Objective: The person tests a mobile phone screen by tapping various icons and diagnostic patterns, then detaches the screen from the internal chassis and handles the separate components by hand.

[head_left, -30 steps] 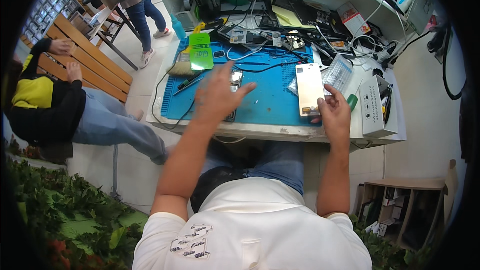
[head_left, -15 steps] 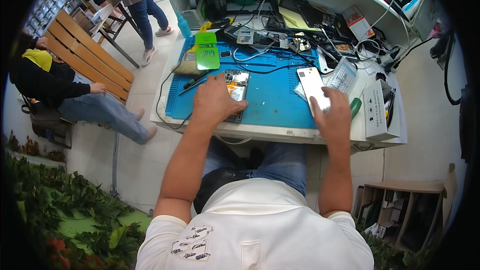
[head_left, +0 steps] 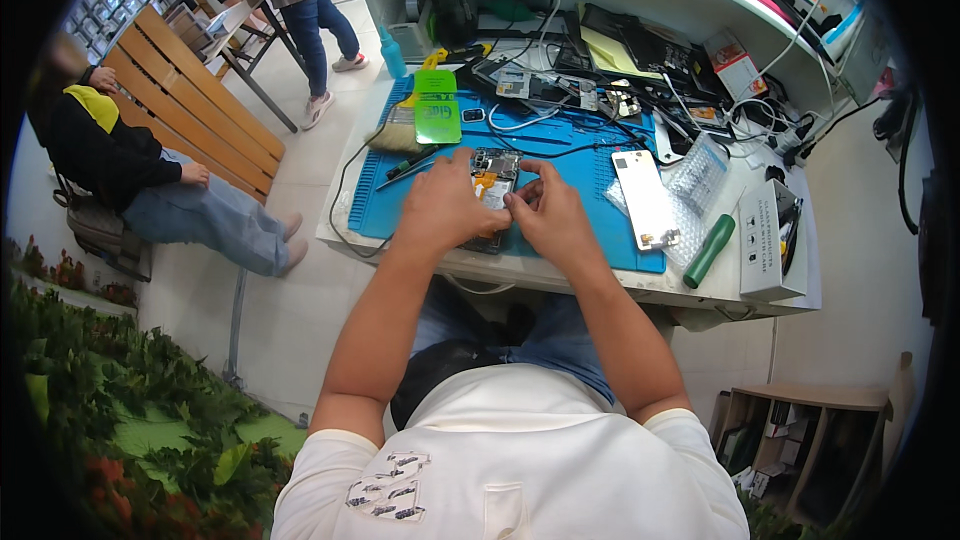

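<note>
An opened phone lies on the blue work mat, its circuit board, orange ribbon and battery exposed. Along its left side, my left hand grips it with the thumb over the lower part, hiding that edge. My right hand closes its curled fingers at the phone's right edge, thumb and forefinger against it. To the right rests a white phone screen panel, partly on bubble wrap and touched by neither hand. Beside it lies a green-handled screwdriver.
A brush, a green card and a thin tool lie at the mat's left. Cables and phone parts crowd the back. A white box stands at the right edge. A person sits on a bench at left.
My right hand has let go of the white screen panel, leaving it on the right, and has moved left to the opened phone. My left hand stays at the phone.
</note>
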{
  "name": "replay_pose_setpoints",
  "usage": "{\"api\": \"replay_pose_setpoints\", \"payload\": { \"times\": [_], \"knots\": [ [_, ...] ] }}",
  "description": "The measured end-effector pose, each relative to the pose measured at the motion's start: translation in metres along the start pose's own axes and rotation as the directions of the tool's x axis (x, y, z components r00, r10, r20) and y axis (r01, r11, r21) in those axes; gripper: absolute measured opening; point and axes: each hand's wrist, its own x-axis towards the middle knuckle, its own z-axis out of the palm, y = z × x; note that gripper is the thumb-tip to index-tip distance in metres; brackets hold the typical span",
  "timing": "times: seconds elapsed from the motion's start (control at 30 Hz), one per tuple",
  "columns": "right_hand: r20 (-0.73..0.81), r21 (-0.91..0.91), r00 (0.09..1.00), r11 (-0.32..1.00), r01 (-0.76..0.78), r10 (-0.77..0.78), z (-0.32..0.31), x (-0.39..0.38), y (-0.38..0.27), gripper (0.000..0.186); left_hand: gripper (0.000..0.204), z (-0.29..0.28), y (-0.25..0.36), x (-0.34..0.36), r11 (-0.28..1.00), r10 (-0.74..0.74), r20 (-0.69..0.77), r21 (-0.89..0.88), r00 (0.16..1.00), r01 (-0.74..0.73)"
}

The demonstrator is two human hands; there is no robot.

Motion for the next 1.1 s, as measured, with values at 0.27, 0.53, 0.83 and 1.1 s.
{"api": "replay_pose_setpoints", "payload": {
  "times": [0.27, 0.53, 0.83, 1.1],
  "knots": [
    [-0.05, 0.032, 0.998, 0.999, 0.03, -0.028, -0.003, -0.015, 0.0, 0.037, 0.108, -0.067, -0.068, 0.102, 0.983, -0.124, -0.297, -0.17, 0.947, 0.075],
    [-0.134, 0.014, 0.981, 0.99, 0.143, -0.14, 0.003, -0.027, 0.002, 0.026, 0.079, -0.074, -0.129, 0.241, 0.963, -0.256, -0.395, -0.025, 0.882, 0.268],
    [-0.122, -0.042, 0.967, 0.974, 0.222, -0.226, 0.0, -0.025, 0.002, 0.025, 0.045, -0.102, -0.077, 0.196, 0.976, 0.163, -0.609, -0.016, 0.776, -0.217],
    [-0.101, -0.002, 0.97, 0.975, 0.222, -0.221, -0.004, -0.029, -0.005, 0.02, 0.037, -0.052, -0.006, 0.28, 0.873, 0.458, -0.537, 0.124, 0.708, -0.471]
  ]
}}
